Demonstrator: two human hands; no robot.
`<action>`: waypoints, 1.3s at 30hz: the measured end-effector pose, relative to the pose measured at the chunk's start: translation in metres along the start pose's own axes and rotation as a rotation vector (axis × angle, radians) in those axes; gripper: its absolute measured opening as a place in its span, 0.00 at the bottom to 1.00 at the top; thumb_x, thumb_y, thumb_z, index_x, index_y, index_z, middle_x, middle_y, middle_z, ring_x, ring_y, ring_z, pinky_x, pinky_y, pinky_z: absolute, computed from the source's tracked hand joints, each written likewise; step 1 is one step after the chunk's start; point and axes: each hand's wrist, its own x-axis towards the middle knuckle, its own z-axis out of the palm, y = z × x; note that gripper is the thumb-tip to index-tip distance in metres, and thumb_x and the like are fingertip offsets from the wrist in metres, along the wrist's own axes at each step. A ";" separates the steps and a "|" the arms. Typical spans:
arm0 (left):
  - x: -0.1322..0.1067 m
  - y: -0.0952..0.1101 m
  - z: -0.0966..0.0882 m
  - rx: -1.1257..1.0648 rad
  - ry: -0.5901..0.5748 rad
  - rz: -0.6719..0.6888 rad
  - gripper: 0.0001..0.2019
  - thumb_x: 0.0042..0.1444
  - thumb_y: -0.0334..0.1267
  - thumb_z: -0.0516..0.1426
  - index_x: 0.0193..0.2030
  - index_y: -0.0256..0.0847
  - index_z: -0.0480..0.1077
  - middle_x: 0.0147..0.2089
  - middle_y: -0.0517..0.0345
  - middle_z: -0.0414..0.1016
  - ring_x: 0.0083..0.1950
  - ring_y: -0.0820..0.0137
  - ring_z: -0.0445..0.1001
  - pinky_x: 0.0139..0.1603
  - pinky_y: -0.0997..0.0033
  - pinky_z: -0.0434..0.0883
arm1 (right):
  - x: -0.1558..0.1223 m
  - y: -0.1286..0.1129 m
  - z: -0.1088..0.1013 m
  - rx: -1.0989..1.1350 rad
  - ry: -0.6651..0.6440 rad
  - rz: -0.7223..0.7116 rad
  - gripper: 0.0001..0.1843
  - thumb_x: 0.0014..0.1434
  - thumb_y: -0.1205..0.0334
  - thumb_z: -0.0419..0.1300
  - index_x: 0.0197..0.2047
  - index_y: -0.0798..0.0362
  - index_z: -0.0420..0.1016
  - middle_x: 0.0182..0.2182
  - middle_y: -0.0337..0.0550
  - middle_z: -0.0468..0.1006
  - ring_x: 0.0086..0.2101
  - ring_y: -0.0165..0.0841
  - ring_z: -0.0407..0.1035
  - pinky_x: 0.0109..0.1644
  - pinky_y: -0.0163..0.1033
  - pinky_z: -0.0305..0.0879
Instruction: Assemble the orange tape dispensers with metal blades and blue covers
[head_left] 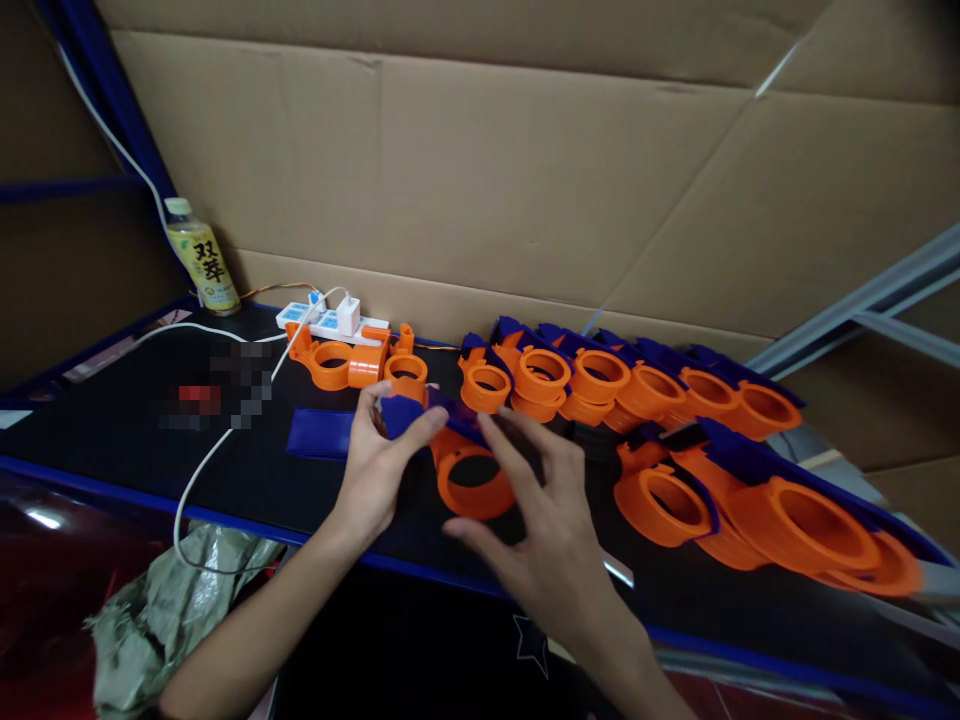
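In front of me is an orange-and-blue plastic tape dispenser (474, 500), its round ring facing up and its blue part toward the back. My left hand (375, 460) grips its left end, thumb on top and fingers behind. Over its right side, my right hand (555, 515) has thumb and fingers spread apart; whether a fingertip touches the blue part I cannot tell. A flat blue piece (321, 433) lies left of my left hand. Behind that hand are loose orange parts (330, 365).
Orange-and-blue tape dispensers (649, 385) stand in a row at the back right, with larger ones (810, 520) nearer. At the back left are a white power strip (326, 322) and a drink bottle (202, 260). A white cable (196, 475) crosses the black tabletop (97, 440).
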 end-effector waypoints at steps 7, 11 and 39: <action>0.013 -0.001 -0.002 -0.078 -0.002 -0.098 0.24 0.49 0.44 0.72 0.50 0.42 0.72 0.51 0.54 0.77 0.54 0.64 0.76 0.55 0.61 0.74 | 0.005 0.009 0.008 -0.212 -0.050 -0.093 0.40 0.63 0.61 0.64 0.74 0.52 0.55 0.63 0.55 0.67 0.59 0.47 0.64 0.63 0.53 0.66; 0.016 -0.006 -0.003 -0.118 -0.001 -0.121 0.20 0.57 0.43 0.66 0.55 0.46 0.72 0.62 0.50 0.73 0.68 0.57 0.67 0.63 0.53 0.70 | 0.043 0.045 0.019 -0.317 0.049 0.041 0.37 0.62 0.52 0.64 0.71 0.56 0.62 0.60 0.57 0.70 0.58 0.51 0.63 0.63 0.58 0.65; 0.024 0.010 -0.014 0.081 -0.193 -0.089 0.08 0.61 0.36 0.57 0.43 0.38 0.77 0.42 0.49 0.82 0.43 0.63 0.80 0.43 0.63 0.78 | 0.120 0.062 0.092 -0.563 -0.201 0.285 0.39 0.70 0.42 0.48 0.68 0.69 0.64 0.57 0.69 0.73 0.59 0.55 0.62 0.63 0.55 0.53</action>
